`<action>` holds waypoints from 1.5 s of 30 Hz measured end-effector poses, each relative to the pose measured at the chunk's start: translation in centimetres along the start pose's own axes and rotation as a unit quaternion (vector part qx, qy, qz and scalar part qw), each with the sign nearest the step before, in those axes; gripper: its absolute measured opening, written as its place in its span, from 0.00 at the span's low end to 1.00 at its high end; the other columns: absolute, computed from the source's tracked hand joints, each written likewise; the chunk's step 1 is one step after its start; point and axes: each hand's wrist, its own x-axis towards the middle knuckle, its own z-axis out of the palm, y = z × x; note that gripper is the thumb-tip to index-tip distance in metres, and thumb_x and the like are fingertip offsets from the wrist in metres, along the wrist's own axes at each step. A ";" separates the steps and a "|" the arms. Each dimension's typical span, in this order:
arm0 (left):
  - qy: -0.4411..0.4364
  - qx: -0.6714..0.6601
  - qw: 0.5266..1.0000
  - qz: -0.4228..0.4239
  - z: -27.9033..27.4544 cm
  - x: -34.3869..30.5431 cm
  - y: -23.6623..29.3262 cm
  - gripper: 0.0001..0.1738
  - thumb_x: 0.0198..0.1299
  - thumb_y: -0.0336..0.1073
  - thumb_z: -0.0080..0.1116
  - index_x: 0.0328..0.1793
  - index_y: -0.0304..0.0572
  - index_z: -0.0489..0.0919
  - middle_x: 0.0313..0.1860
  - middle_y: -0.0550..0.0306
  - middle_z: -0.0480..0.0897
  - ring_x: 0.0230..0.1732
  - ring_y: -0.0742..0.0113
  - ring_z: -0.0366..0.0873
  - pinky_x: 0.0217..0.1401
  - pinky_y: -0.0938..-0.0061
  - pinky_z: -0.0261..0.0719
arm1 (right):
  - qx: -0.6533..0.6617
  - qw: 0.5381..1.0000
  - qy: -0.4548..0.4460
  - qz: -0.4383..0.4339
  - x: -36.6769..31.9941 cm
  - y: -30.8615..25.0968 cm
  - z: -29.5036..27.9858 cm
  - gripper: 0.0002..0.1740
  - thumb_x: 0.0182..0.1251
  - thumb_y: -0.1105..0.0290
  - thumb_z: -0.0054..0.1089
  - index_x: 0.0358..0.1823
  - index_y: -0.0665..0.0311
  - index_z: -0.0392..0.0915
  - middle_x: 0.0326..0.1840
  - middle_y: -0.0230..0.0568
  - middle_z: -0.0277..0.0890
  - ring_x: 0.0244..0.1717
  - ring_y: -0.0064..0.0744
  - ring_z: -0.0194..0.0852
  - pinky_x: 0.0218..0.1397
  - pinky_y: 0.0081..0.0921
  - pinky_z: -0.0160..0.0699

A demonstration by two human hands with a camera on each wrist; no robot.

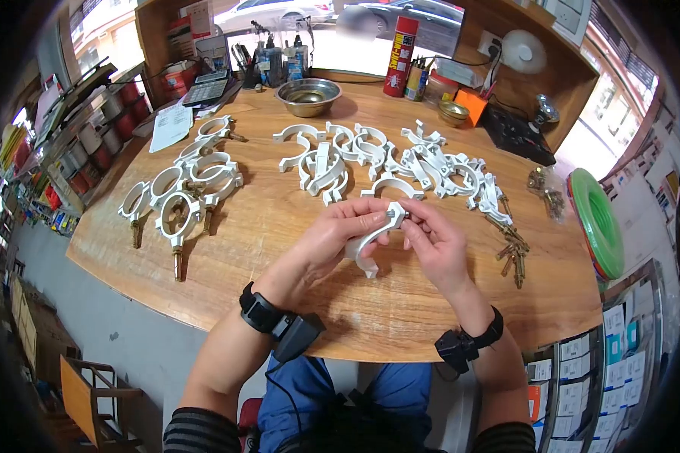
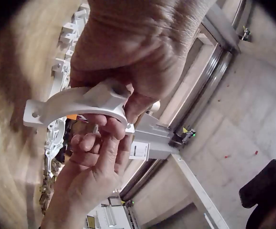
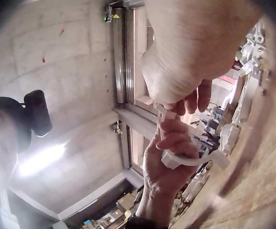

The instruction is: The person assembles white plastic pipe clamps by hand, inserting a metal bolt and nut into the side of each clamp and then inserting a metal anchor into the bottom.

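A curved white clamp piece is held above the table near its front edge. The left hand grips its body, thumb on top near the upper end. Fingertips of the right hand pinch at that same end, where a small metal part shows; its shape is unclear. In the left wrist view the clamp piece arches out from under the left hand, with the right hand against its far end. The right wrist view shows the right hand above the left hand and the clamp piece.
Loose white clamp pieces lie beyond the hands. Round clamps with bolts are at left, loose brass-coloured bolts at right. Farther back stand a metal bowl and a red spray can. Green coil hangs by the right edge.
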 end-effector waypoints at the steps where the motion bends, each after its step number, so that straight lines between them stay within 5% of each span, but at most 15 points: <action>1: 0.003 0.000 1.000 0.001 0.0 0.0 0.0 0.14 0.59 0.35 0.49 0.49 0.37 0.72 0.26 0.63 0.76 0.19 0.80 0.70 0.21 0.87 0.70 | 0.002 1.000 -0.002 -0.001 0.0 0.0 0.0 0.17 0.55 0.80 0.54 0.48 0.66 0.72 0.31 0.36 0.74 0.23 0.17 0.69 0.25 0.13 0.69; 3: 0.009 -0.001 1.000 -0.001 0.0 0.0 0.1 0.14 0.59 0.36 0.48 0.48 0.36 0.73 0.23 0.63 0.73 0.18 0.81 0.62 0.17 0.87 0.57 | -0.068 0.996 0.008 -0.054 0.1 0.0 0.0 0.15 0.53 0.80 0.56 0.44 0.67 0.73 0.29 0.39 0.75 0.24 0.22 0.72 0.25 0.16 0.71; 13: 0.037 0.023 0.999 -0.001 0.1 0.3 -0.7 0.13 0.57 0.37 0.52 0.45 0.37 0.74 0.22 0.68 0.71 0.16 0.84 0.58 0.16 0.89 0.53 | -0.182 0.976 0.010 -0.122 0.7 -1.3 -0.5 0.08 0.51 0.79 0.59 0.35 0.69 0.75 0.27 0.41 0.75 0.26 0.27 0.75 0.25 0.21 0.75; 15: 0.031 0.070 0.997 0.027 0.7 0.4 -0.9 0.12 0.57 0.36 0.53 0.45 0.38 0.74 0.22 0.69 0.71 0.15 0.84 0.59 0.16 0.89 0.53 | -0.018 0.997 -0.021 0.075 0.9 -1.2 -1.2 0.08 0.50 0.80 0.58 0.34 0.69 0.75 0.27 0.41 0.75 0.25 0.27 0.75 0.25 0.20 0.74; 18: 0.054 0.068 0.996 0.030 0.6 0.6 -1.5 0.12 0.53 0.34 0.57 0.43 0.40 0.75 0.22 0.70 0.71 0.14 0.85 0.57 0.14 0.90 0.51 | -0.036 0.989 -0.046 0.133 1.2 -1.4 -2.1 0.09 0.49 0.77 0.58 0.34 0.68 0.75 0.25 0.42 0.76 0.26 0.27 0.76 0.27 0.21 0.74; 19: 0.054 0.069 0.996 0.030 0.2 0.7 -1.6 0.12 0.53 0.34 0.57 0.43 0.40 0.75 0.22 0.70 0.71 0.14 0.85 0.57 0.14 0.90 0.51 | -0.036 0.989 -0.045 0.134 1.4 -1.2 -2.6 0.09 0.49 0.77 0.58 0.34 0.68 0.75 0.25 0.42 0.76 0.26 0.27 0.76 0.27 0.21 0.74; 21: 0.060 -0.085 0.991 0.085 -1.0 0.8 -1.1 0.08 0.53 0.34 0.57 0.38 0.42 0.75 0.19 0.71 0.68 0.13 0.85 0.55 0.13 0.90 0.48 | -0.307 0.947 -0.023 0.087 1.6 -0.4 -3.6 0.08 0.48 0.73 0.57 0.30 0.66 0.77 0.25 0.44 0.77 0.27 0.32 0.77 0.31 0.26 0.75; 22: 0.091 -0.097 0.986 0.101 -1.7 0.6 -0.6 0.08 0.54 0.38 0.56 0.37 0.44 0.73 0.17 0.70 0.65 0.14 0.82 0.55 0.15 0.88 0.51 | -0.308 0.947 -0.021 0.088 1.9 0.1 -4.4 0.08 0.48 0.73 0.57 0.30 0.66 0.77 0.25 0.44 0.77 0.27 0.32 0.77 0.31 0.26 0.75; 24: 0.120 -0.134 0.977 0.117 -1.8 0.5 0.2 0.17 0.58 0.44 0.50 0.47 0.39 0.70 0.17 0.69 0.63 0.17 0.80 0.58 0.19 0.85 0.56 | -0.440 0.874 -0.092 0.185 2.3 1.4 -6.1 0.07 0.47 0.71 0.53 0.27 0.64 0.78 0.25 0.46 0.77 0.29 0.39 0.77 0.33 0.30 0.74; 31: 0.097 -0.103 0.984 0.104 -1.0 0.6 0.1 0.19 0.62 0.45 0.40 0.48 0.37 0.67 0.22 0.65 0.65 0.20 0.76 0.61 0.22 0.83 0.60 | -0.471 0.834 -0.141 0.249 2.4 3.2 -7.3 0.10 0.46 0.67 0.58 0.28 0.66 0.78 0.26 0.45 0.77 0.30 0.39 0.76 0.35 0.28 0.73; 35: 0.042 -0.140 0.985 0.091 -1.8 0.4 0.1 0.18 0.61 0.45 0.44 0.45 0.36 0.68 0.20 0.64 0.65 0.17 0.77 0.59 0.21 0.82 0.59 | -0.460 0.856 -0.122 0.201 2.3 4.3 -7.7 0.09 0.47 0.68 0.56 0.31 0.61 0.79 0.28 0.47 0.77 0.32 0.43 0.75 0.35 0.32 0.73; 37: 0.021 -0.162 0.984 0.073 -2.1 0.4 0.1 0.19 0.61 0.47 0.43 0.43 0.37 0.68 0.17 0.67 0.60 0.14 0.79 0.54 0.18 0.84 0.55 | -0.394 0.903 0.105 0.134 3.2 2.4 -7.5 0.09 0.53 0.65 0.56 0.30 0.64 0.77 0.26 0.42 0.78 0.27 0.35 0.76 0.31 0.25 0.72; 38: 0.022 -0.162 0.984 0.075 -2.1 0.5 0.2 0.19 0.61 0.47 0.43 0.43 0.37 0.68 0.17 0.67 0.60 0.14 0.79 0.54 0.18 0.84 0.55 | -0.394 0.904 0.104 0.132 3.3 2.4 -7.8 0.09 0.53 0.65 0.56 0.30 0.64 0.77 0.26 0.42 0.78 0.27 0.35 0.76 0.31 0.25 0.72; 40: 0.006 -0.194 0.979 0.071 -2.1 0.5 0.2 0.19 0.61 0.49 0.43 0.42 0.38 0.67 0.15 0.69 0.56 0.12 0.81 0.51 0.16 0.85 0.53 | -0.188 0.951 0.247 -0.013 3.6 2.7 -8.7 0.13 0.59 0.63 0.53 0.26 0.68 0.74 0.17 0.34 0.73 0.17 0.22 0.68 0.21 0.17 0.64; 45: -0.008 -0.212 0.973 0.088 -2.4 0.8 -0.1 0.20 0.63 0.51 0.37 0.42 0.39 0.68 0.13 0.69 0.56 0.10 0.80 0.53 0.14 0.85 0.54 | -0.021 0.942 0.335 -0.029 3.2 -0.5 -10.0 0.19 0.63 0.62 0.49 0.18 0.67 0.69 0.11 0.27 0.59 0.12 0.13 0.51 0.14 0.12 0.48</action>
